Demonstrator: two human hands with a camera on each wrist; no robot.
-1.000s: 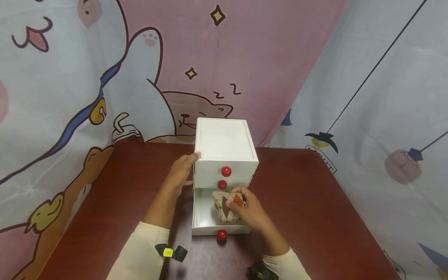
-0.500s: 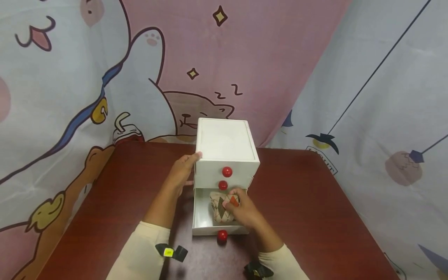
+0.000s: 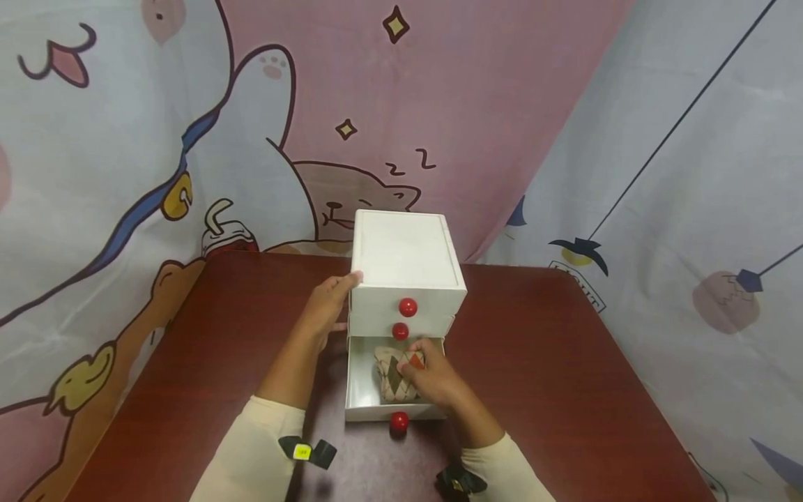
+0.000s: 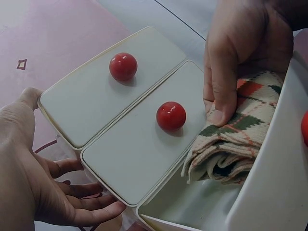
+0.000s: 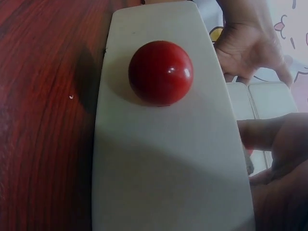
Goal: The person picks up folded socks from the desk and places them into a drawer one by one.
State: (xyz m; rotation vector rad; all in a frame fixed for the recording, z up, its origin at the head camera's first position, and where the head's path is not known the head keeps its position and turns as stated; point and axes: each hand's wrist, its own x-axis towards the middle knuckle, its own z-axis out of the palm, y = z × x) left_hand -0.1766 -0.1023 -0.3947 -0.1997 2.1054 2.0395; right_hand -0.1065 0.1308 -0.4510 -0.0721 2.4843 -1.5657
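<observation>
A white mini drawer cabinet point(image 3: 404, 249) with red ball knobs stands on the table, its bottom drawer point(image 3: 370, 414) pulled out. Inside that drawer, folded argyle socks point(image 3: 390, 380), cream with green and orange diamonds, are pinched between the thumb and fingers of my right hand point(image 3: 442, 380). In the left wrist view the socks point(image 4: 240, 130) show rolled layers. My left hand point(image 3: 326, 303) rests against the cabinet's left side, thumb at the top front corner, fingers spread loosely along the side point(image 4: 72, 192). The drawer front point(image 5: 168, 154) hides most of the socks in the right wrist view.
The upper two drawers stay closed, with red knobs point(image 3: 408, 307) in front. The cabinet sits on a dark reddish-brown table point(image 3: 552, 390). Behind it hangs a cartoon-printed cloth point(image 3: 477, 104).
My right hand has moved slightly left and down with the socks, further into the bottom drawer. The left hand keeps its place on the cabinet.
</observation>
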